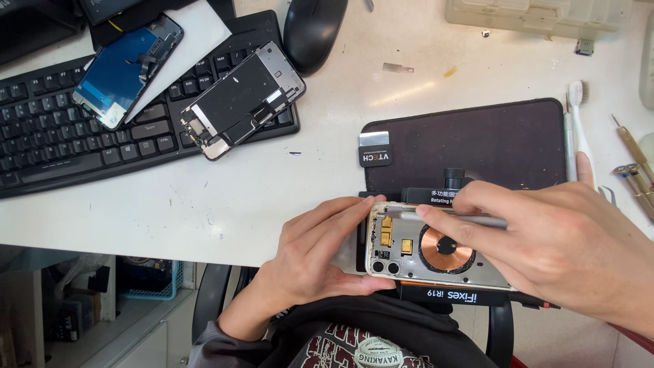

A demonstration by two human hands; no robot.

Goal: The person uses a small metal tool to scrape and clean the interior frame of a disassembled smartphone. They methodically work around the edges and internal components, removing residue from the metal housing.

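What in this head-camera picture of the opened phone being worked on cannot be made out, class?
- Head view: the right part of the opened phone housing is covered by the right hand.
- The thin metal tool's far end is hidden inside that hand.
- The housing's left end is covered by the left hand.
- The clamp beneath is mostly hidden by the housing.

Your right hand (565, 245) hides the right end of the opened phone housing (422, 249), and its wrist runs off the right edge. Your left hand (317, 255) covers the housing's left end. The tip of the thin grey tool (449, 218) is too fine for you to tell whether it touches the housing. The black clamp fixture (453, 294) beneath shows only in strips. The keyboard (68, 136) is cut by the left edge.
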